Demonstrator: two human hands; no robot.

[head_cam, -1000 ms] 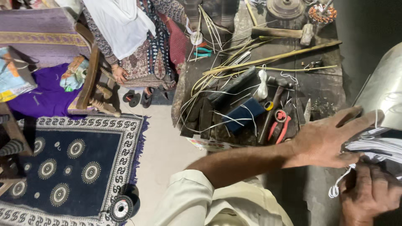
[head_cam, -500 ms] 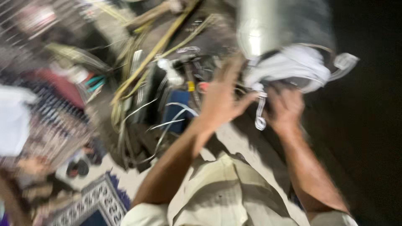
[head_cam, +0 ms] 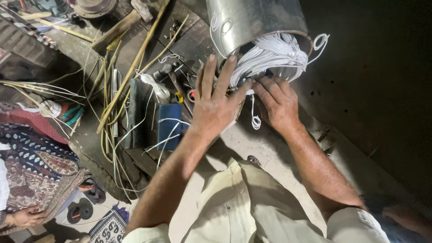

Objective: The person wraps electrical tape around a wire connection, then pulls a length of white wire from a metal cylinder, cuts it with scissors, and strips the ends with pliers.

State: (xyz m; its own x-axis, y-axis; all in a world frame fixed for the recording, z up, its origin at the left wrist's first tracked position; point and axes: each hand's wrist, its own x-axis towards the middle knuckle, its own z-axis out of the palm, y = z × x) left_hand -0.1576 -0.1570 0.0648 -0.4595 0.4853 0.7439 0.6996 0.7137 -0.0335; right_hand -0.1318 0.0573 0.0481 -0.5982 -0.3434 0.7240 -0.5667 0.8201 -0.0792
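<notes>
Sitting at far left, another person in patterned cloth is well apart. Cane strips litter the workbench. Left hand spreads wide, bracing the metal cylinder; right hand seemingly pinches the white cord bundle spilling from its mouth.

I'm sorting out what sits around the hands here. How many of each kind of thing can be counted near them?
Shiny metal cylinder: 1
Bundle of white cord: 1
Blue block: 1
Yellow tape roll: 1
Hands, left hand and right hand: 2
Total: 6
</notes>
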